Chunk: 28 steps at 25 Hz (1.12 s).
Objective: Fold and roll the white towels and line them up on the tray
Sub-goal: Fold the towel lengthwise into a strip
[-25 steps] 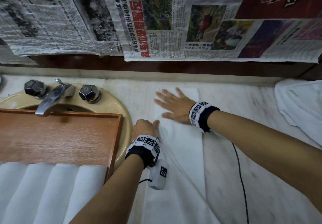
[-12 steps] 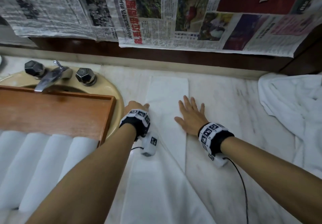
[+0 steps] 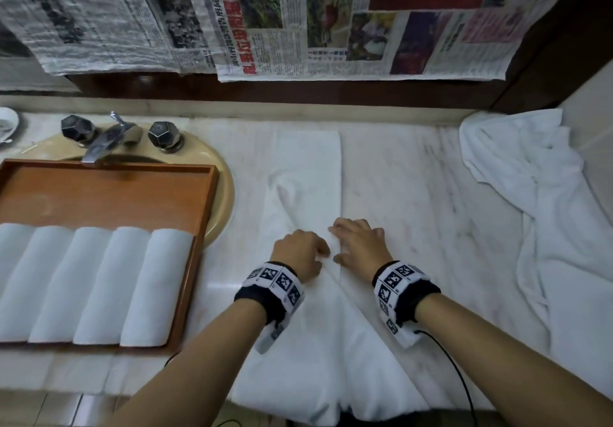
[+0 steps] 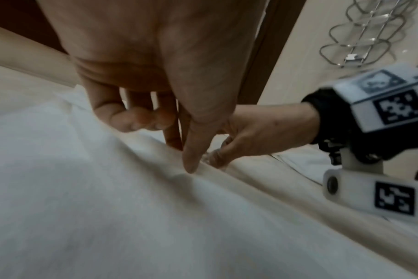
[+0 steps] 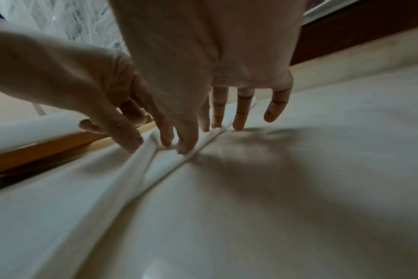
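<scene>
Your left hand [image 3: 300, 254] and right hand [image 3: 360, 244] sit side by side on the folded white towel [image 3: 308, 174], which lies lengthwise mid-tabletop [image 3: 414, 201], far end near the back edge, near end hanging over the front edge. Left hand: fingers curled, thumb and fingertips [image 5: 129, 139] pinching a raised fold of the towel. Right hand: thumb and index gripping the towel edge, other fingers pressing down. Five rolled towels [image 3: 96, 280] lie lined up in the wooden tray [image 3: 109, 194] toward the left edge, over the sink [image 3: 222, 191]. A loose towel heap [image 3: 530, 194] occupies the right back corner.
</scene>
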{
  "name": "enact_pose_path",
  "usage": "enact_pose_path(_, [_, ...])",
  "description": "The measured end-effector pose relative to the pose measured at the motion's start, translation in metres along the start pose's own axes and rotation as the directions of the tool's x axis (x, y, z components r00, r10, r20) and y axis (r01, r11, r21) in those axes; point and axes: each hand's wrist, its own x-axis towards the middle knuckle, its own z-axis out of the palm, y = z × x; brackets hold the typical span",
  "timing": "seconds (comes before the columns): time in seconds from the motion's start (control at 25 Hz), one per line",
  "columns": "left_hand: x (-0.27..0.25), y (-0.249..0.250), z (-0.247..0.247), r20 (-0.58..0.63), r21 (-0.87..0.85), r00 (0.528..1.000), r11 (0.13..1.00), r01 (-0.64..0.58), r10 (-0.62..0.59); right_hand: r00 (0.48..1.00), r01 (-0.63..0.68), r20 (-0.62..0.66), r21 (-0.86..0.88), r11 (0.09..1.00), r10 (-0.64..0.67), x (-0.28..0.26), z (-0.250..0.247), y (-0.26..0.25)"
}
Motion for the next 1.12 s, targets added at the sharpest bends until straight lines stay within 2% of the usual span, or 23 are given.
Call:
enact_pose_path(0.12, [-0.005,-0.002,0.012,-0.011,0.033,1.000,0.999,-0.025,0.025,1.000,0.011,0.022,-0.063,0.998,-0.009,-0.009,0.002,0.001])
enact_pose_path(0.28, [-0.029,-0.034,0.005,-0.045,0.002,0.999,1.000,-0.027,0.027,0.994,-0.006,0.106,-0.126,0.992,0.019,-0.018,0.002,-0.003])
enact_pose_path(0.36, [-0.046,-0.041,0.003,-0.011,0.052,0.995,0.994,-0.097,0.098,0.991,-0.034,0.125,-0.130,0.991,0.051,-0.023,0.002,-0.011])
enact_pose_path(0.44, [-0.060,-0.028,0.008,0.044,0.064,0.981,0.980,-0.189,0.187,0.996,-0.036,0.070,-0.157,0.987,0.047,-0.029,0.005,-0.021])
enact_pose_path(0.52, [-0.066,-0.006,0.022,0.097,0.073,0.971,0.972,-0.224,0.217,0.999,-0.034,0.007,-0.130,0.991,0.035,-0.038,0.009,-0.026])
enact_pose_path(0.6, [-0.073,-0.002,0.034,0.078,0.059,0.973,0.973,-0.221,0.216,0.999,-0.021,0.042,-0.120,0.993,0.027,-0.049,0.014,-0.026])
enact_pose_path(0.68, [-0.085,-0.022,0.034,0.041,0.037,0.972,0.972,-0.233,0.231,0.992,-0.026,0.115,-0.184,0.983,0.048,-0.056,0.020,-0.023])
enact_pose_path(0.76, [-0.097,-0.048,0.034,0.006,0.033,0.967,0.966,-0.255,0.255,0.987,-0.058,0.135,-0.194,0.979,0.086,-0.060,0.026,-0.024])
enact_pose_path(0.84, [-0.111,-0.052,0.037,-0.015,0.025,0.946,0.946,-0.324,0.324,0.988,-0.071,0.123,-0.182,0.981,0.094,-0.064,0.030,-0.030])
enact_pose_path(0.96, [-0.121,-0.027,0.053,0.053,0.015,0.905,0.905,-0.424,0.423,0.997,-0.063,0.042,-0.106,0.992,0.068,-0.073,0.034,-0.040])
enact_pose_path(1.04, [-0.125,-0.025,0.058,0.053,0.000,0.905,0.906,-0.423,0.422,0.997,-0.067,0.024,-0.081,0.994,0.069,-0.082,0.036,-0.044])
enact_pose_path(1.12, [-0.129,-0.042,0.055,0.035,0.016,0.925,0.925,-0.379,0.378,0.994,-0.054,0.087,-0.126,0.991,0.065,-0.092,0.037,-0.044])
